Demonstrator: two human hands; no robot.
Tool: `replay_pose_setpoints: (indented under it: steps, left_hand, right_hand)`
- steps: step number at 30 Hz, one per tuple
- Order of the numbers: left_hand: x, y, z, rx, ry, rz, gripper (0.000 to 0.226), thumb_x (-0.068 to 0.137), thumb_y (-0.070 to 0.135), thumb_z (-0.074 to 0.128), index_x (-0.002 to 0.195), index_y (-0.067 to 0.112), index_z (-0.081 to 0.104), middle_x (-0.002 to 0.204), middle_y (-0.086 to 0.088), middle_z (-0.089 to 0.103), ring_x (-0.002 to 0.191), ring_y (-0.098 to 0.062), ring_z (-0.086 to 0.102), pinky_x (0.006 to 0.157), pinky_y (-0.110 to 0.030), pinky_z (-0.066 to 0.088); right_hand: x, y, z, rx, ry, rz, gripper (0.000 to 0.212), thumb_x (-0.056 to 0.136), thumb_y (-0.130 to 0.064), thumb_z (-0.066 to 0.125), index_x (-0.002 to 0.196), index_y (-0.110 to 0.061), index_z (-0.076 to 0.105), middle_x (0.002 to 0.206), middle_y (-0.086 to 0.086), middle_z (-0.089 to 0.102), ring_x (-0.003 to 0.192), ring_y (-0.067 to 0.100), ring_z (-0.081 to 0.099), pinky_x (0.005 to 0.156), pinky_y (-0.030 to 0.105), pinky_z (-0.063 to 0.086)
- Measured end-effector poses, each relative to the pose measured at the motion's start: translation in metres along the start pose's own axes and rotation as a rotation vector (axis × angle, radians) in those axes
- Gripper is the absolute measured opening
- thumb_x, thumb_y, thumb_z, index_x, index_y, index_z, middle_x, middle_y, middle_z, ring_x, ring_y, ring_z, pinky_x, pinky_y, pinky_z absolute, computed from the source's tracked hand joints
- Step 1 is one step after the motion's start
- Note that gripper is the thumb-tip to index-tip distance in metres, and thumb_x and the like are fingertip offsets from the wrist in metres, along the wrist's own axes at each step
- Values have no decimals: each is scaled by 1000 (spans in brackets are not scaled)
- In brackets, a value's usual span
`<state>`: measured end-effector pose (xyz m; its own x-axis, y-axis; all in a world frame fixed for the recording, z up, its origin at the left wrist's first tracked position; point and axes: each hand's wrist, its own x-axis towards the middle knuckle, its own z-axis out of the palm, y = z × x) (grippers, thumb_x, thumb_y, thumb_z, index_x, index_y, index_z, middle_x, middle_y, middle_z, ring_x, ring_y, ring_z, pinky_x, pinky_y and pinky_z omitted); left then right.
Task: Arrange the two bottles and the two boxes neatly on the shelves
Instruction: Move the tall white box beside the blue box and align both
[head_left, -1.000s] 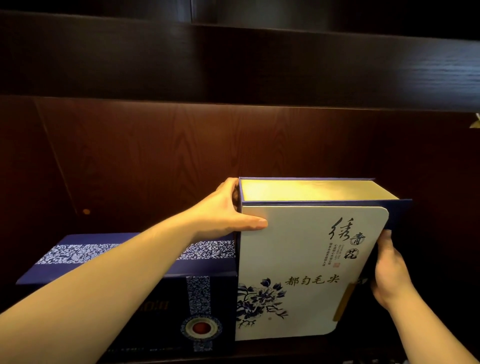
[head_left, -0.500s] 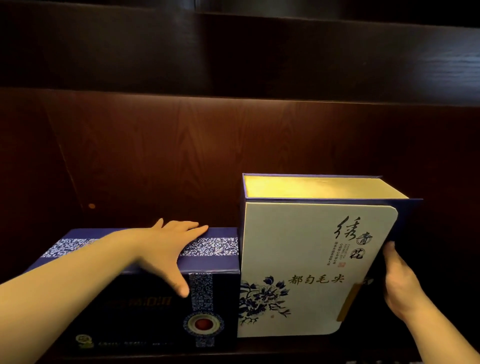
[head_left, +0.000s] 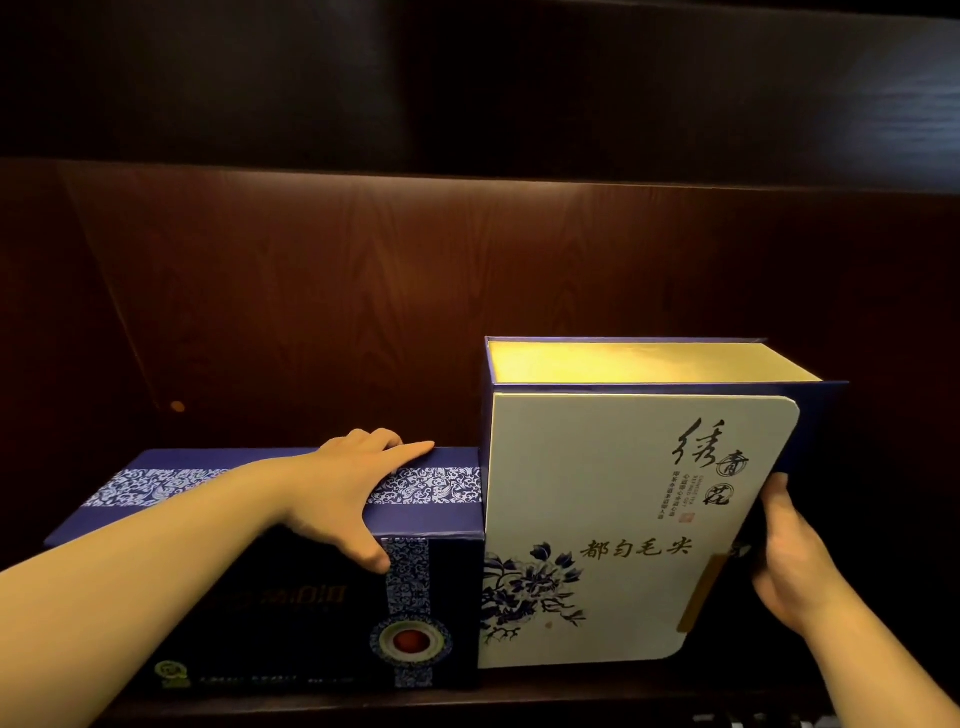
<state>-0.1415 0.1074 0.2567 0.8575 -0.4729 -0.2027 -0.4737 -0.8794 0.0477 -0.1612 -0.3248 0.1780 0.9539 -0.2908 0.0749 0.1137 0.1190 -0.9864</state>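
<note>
My left hand (head_left: 345, 499) lies flat, spread on the dark blue box (head_left: 291, 587); right hand (head_left: 789, 566) clamps the white box (head_left: 613, 525) at its right edge. Both look stiff, light cardboard; grip edges.

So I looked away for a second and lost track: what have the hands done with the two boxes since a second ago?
The left hand let go of the white box's top left corner, moved down and left, and now lies flat on top of the dark blue box, thumb over its front edge. The right hand stayed on the white box's right side. Both boxes stayed side by side on the shelf.
</note>
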Motion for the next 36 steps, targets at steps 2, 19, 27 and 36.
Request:
replay_pose_setpoints:
  steps: [2,19,27,36]
  left_hand:
    - [2,1,0,-7,13,1,132,59,69,78,155,39,-7,149,5,24,128,-20,28,109,-36,26]
    - [-147,-133,95,-1249,836,-969,33,91,50,60,110,23,66,114,-11,67,97,-31,61,82,-50,48]
    - [-140,-110,96,-1543,826,-850,20,96,46,56,105,30,65,105,1,69,96,-24,63,83,-53,47]
    - [-125,-109,95,-1526,835,-833,25,95,46,57,113,29,62,112,-4,67,104,-27,61,98,-61,41]
  right_hand:
    - [0,-1,1,3,6,0,52,84,-68,41,116,-35,66,122,-2,68,120,20,58,109,48,37]
    - [-11,45,-2,185,124,240,57,101,-61,27,141,-29,53,140,11,56,127,27,50,107,46,34]
    - [-2,54,-11,173,138,278,48,101,-59,27,109,-35,68,114,6,67,103,21,61,99,43,40]
    - [0,54,-11,174,242,225,53,105,-49,26,141,-23,55,141,14,58,131,30,52,113,47,36]
